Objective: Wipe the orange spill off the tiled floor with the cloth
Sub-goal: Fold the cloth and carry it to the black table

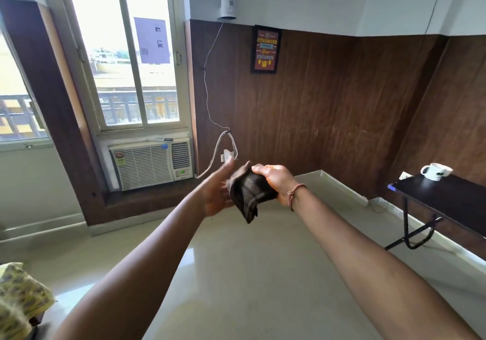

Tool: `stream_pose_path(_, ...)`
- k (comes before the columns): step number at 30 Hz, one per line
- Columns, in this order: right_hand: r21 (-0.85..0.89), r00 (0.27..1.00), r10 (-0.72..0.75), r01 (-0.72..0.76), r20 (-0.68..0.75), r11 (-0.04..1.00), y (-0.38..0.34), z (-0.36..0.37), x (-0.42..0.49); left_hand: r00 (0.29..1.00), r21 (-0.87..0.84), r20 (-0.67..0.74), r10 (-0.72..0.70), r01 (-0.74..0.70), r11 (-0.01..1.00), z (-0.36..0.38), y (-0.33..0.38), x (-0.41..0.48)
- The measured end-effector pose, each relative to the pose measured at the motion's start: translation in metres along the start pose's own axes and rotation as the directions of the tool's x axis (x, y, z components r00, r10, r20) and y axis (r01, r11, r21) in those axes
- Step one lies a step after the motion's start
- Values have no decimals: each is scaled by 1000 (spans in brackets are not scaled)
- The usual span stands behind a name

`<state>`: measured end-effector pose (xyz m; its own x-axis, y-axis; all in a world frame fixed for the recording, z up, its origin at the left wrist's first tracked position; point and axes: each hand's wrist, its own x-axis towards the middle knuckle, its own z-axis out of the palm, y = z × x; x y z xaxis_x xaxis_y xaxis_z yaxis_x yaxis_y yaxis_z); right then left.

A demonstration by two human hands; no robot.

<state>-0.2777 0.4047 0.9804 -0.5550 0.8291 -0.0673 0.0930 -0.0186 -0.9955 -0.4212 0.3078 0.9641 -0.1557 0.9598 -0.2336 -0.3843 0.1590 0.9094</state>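
A dark brown cloth [248,193] hangs bunched in the air in front of me, well above the pale tiled floor [244,274]. My right hand [276,182] is closed over its top edge, with a thread band on the wrist. My left hand [217,193] is spread flat against the cloth's left side, thumb up; part of its fingers are hidden behind the cloth. No orange spill shows on the visible floor; my arms cover much of it.
A window air conditioner [151,164] sits low in the far wall with a cable [218,153] hanging beside it. A black folding table [444,197] with a white mug [435,171] stands at right. A yellow patterned cushion [18,295] lies at lower left.
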Motion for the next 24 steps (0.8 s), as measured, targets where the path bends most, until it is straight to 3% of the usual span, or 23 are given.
stream_pose_path(3,-244,1000,16,-9,23,970,18,4,4,994,79,-92,-59,66,995,-7,-30,-4)
stream_pose_path(6,-188,998,61,-54,33,981,27,5,-1,955,-15,-293,-44,42,999,-15,-43,-1)
stream_pose_path(10,-108,993,110,-106,30,988,41,4,-5,858,-79,-512,48,-103,992,-17,-30,6)
stream_pose_path(12,-11,987,150,-150,61,989,48,4,-6,858,-73,-504,99,-157,985,-19,-25,5)
stream_pose_path(14,82,981,167,-175,100,981,52,5,-8,909,-31,-404,103,-126,992,-23,-28,1)
stream_pose_path(17,88,987,157,-159,24,983,62,10,-5,963,125,-251,101,-71,990,-34,-37,4)
stream_pose_path(21,86,996,59,-53,-65,995,60,15,-1,902,123,-389,190,-154,980,-41,-32,15)
stream_pose_path(24,178,999,-6,16,-54,984,56,23,-4,834,151,-530,157,-90,984,-50,-29,21)
